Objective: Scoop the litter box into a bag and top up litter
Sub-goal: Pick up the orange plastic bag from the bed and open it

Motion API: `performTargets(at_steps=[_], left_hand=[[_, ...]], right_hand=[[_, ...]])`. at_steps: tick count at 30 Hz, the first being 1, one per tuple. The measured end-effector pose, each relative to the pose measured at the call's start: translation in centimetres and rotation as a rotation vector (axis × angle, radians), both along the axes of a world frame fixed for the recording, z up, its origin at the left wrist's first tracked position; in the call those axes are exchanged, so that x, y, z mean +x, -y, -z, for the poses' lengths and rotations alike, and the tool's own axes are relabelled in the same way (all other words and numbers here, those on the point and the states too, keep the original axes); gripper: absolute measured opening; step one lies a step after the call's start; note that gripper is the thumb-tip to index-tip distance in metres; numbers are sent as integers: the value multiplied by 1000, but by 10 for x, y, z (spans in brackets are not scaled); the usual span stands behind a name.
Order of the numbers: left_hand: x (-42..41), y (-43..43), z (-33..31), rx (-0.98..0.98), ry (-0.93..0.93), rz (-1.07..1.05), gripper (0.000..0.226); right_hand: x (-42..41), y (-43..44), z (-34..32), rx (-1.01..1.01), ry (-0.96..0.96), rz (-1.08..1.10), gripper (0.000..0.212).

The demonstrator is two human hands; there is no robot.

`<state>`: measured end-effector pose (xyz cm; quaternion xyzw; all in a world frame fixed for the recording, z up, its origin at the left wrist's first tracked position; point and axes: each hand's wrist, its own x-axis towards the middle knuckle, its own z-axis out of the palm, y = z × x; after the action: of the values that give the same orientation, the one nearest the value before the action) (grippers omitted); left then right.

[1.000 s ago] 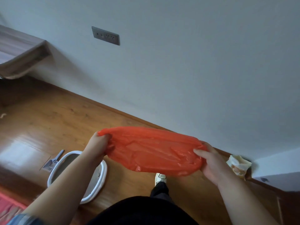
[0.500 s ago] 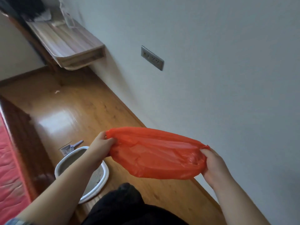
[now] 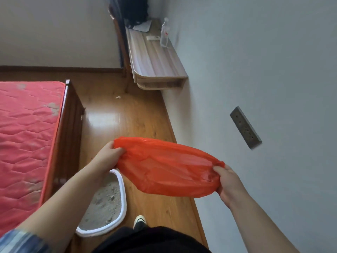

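You're still readying the orange bag (image 3: 169, 170): left hand (image 3: 107, 157) and right hand (image 3: 228, 183) pinch its ends shut-fingered. Next, open its mouth beside the litter box (image 3: 122, 207).

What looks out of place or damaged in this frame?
A small pale scrap lies loose on the wooden floor beyond the bed. The red quilted mattress shows worn grey patches. The orange plastic bag stretched between the left hand and right hand looks intact.
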<state>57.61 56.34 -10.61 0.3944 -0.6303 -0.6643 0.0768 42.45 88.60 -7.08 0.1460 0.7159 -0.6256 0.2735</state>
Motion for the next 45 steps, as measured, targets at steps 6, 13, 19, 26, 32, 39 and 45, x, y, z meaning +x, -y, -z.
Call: performTargets(at_steps=[6, 13, 19, 26, 32, 39, 45], left_hand=[[-8, 56, -21, 1, -108, -151, 21], [16, 91, -4, 30, -50, -536, 20], [29, 102, -2, 2, -37, -946, 14], [33, 52, 7, 226, -204, -1332, 38], [48, -40, 19, 180, -79, -1664, 68], [95, -156, 59, 356, -77, -2133, 42], [126, -202, 130, 669, -217, -2178, 31]], right_hand=[[-68, 97, -18, -47, -91, -178, 23], [-139, 228, 4, -80, -28, -506, 22], [-175, 338, 8, -180, 49, -891, 35], [-168, 416, 23, -151, 203, -1278, 67], [-99, 442, 58, -22, 222, -1677, 56], [11, 430, 93, 95, 64, -1976, 49], [69, 378, 156, 261, 25, -1934, 31]])
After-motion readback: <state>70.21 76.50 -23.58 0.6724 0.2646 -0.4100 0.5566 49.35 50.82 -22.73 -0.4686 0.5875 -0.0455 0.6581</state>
